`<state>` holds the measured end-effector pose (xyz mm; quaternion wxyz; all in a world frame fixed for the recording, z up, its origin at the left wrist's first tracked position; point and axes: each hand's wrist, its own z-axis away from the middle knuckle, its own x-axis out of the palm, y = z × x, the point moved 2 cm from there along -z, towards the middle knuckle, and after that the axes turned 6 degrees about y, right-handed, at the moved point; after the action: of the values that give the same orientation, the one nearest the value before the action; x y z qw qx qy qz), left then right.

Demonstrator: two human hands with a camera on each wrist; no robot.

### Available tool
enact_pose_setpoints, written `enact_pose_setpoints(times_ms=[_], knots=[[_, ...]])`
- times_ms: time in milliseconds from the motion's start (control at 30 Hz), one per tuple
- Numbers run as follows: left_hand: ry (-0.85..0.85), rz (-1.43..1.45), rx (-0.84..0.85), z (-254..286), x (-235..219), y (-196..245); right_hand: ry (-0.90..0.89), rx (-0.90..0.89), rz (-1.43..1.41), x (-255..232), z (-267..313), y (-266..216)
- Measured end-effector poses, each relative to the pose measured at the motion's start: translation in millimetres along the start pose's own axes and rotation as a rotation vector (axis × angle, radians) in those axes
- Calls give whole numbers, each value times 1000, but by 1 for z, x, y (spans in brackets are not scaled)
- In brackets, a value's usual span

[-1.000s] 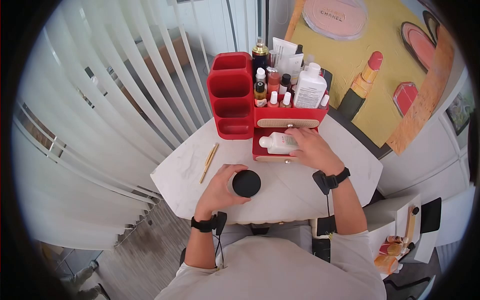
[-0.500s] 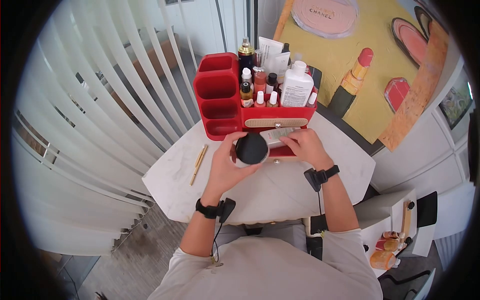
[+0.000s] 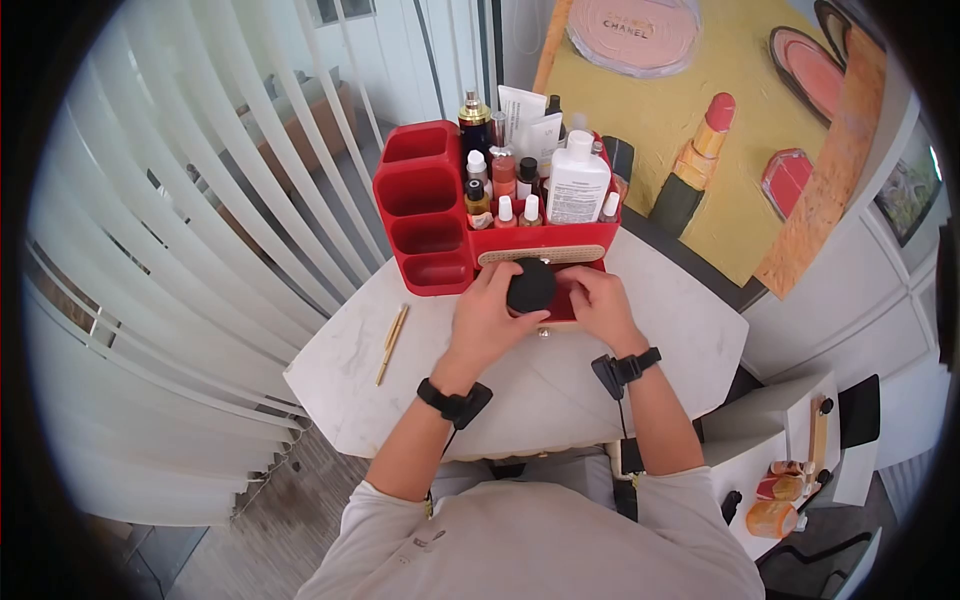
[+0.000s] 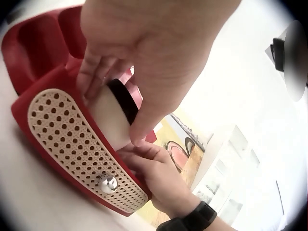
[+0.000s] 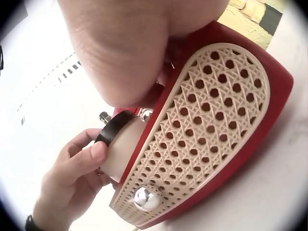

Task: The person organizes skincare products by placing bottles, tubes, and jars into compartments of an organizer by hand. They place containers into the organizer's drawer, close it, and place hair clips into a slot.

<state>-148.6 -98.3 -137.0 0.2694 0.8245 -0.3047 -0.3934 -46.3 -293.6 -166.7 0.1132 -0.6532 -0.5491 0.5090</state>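
My left hand (image 3: pixel 485 322) grips a squat white jar (image 4: pixel 107 114) around its side; its wide black lid (image 3: pixel 532 287) faces up. The jar sits behind the rattan front (image 4: pixel 65 132) of the pulled-out lower drawer, low inside the red walls. At the drawer's right part is my right hand (image 3: pixel 600 308), fingers bent down into it close beside the jar. The white bottle seen there earlier is hidden now, and I cannot tell whether the right fingers hold it. A round silver knob (image 5: pixel 147 198) marks the drawer front.
Above the drawer, the red organizer (image 3: pixel 545 239) carries several bottles, tubes and a large white bottle (image 3: pixel 578 185). Hollow red compartments (image 3: pixel 420 190) stand to its left. Two thin gold sticks (image 3: pixel 392 345) lie on the marble table (image 3: pixel 340 400). A makeup painting (image 3: pixel 740 190) leans behind.
My left hand has carried the jar from the table's front up and right into the drawer. My right hand has shifted slightly, and the white bottle has gone out of sight.
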Motion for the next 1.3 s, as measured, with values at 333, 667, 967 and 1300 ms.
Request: enact_pose_setpoints(times_ms=[333,667,967,1300], knots=[[-174,10,-48,2,39,6,412,-218,177,-11,16,6],[-145,-96,297,30,14,-3,712,239,-361,17,10,49],[122,-533,73,11,-6,-48,702,410,-586,28,-45,101],[-222,147,-255,7,17,-57,501,372,-547,10,-37,124]])
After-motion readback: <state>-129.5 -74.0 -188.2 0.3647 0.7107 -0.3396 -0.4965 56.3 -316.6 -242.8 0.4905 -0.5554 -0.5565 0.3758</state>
